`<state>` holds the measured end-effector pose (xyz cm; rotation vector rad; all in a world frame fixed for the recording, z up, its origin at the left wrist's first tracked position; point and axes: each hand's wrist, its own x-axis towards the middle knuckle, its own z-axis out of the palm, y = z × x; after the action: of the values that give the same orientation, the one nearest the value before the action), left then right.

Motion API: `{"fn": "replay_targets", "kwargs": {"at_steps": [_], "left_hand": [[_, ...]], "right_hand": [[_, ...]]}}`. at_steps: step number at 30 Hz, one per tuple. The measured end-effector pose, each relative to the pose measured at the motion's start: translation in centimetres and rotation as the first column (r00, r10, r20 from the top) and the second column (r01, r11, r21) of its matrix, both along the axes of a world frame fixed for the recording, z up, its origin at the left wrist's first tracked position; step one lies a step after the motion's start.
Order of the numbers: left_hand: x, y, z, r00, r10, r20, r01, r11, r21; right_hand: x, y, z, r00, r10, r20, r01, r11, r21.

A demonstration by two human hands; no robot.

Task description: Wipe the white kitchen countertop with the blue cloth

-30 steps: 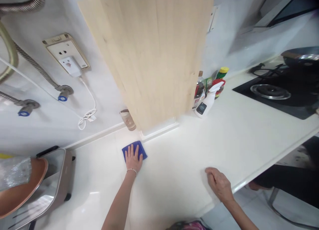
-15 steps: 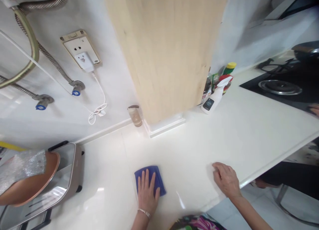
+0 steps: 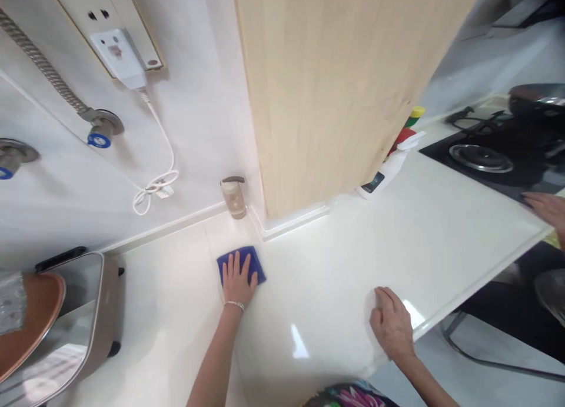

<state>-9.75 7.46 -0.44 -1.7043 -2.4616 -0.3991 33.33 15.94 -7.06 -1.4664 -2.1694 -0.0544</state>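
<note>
My left hand point(image 3: 239, 282) lies flat with fingers spread on a folded blue cloth point(image 3: 257, 268), pressing it onto the white countertop point(image 3: 176, 313). The cloth sits in front of the wall corner, close to a small translucent container with a brown top point(image 3: 234, 199). Off to the right, my right hand point(image 3: 392, 324) rests on the counter near its front edge. Its fingers are curled in loosely, and nothing shows in them.
At left stands a dish rack point(image 3: 97, 313) with a copper-coloured pan point(image 3: 42, 322). A wooden panel point(image 3: 339, 95) juts out ahead. Behind it are a white spray bottle point(image 3: 384, 174) and a black cooktop point(image 3: 516, 154). Another person's hand point(image 3: 547, 210) is at the right edge.
My left hand and the blue cloth have slid forward and slightly left, toward the wall. My right hand stays near the counter edge. The camera view has shifted, and the other person's hand shows more.
</note>
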Motion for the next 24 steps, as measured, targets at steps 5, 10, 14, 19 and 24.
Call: {"fn": "replay_targets", "kwargs": {"at_steps": [5, 10, 14, 19, 24], "left_hand": [[-5.4, 4.2, 0.0, 0.997, 0.069, 0.021, -0.069, 0.998, 0.014], [-10.9, 4.8, 0.2, 0.993, 0.107, 0.043, -0.106, 0.994, -0.015], [-15.2, 2.9, 0.5, 0.975, 0.216, 0.045, -0.214, 0.975, -0.056], [-19.1, -1.4, 0.9, 0.917, 0.394, 0.057, -0.387, 0.916, -0.109], [-19.4, -7.3, 1.1, 0.812, 0.579, 0.073, -0.569, 0.813, -0.125]], "right_hand": [[0.2, 0.2, 0.0, 1.000, -0.019, 0.005, 0.019, 1.000, -0.012], [0.5, 0.2, -0.4, 0.999, -0.042, 0.012, 0.042, 0.999, -0.020], [0.6, 0.1, -0.4, 0.999, -0.042, 0.016, 0.042, 0.999, -0.017], [0.3, 0.1, 0.1, 1.000, -0.020, 0.005, 0.020, 1.000, 0.004], [0.1, 0.2, 0.2, 0.999, 0.020, -0.040, -0.019, 0.999, 0.039]]}}
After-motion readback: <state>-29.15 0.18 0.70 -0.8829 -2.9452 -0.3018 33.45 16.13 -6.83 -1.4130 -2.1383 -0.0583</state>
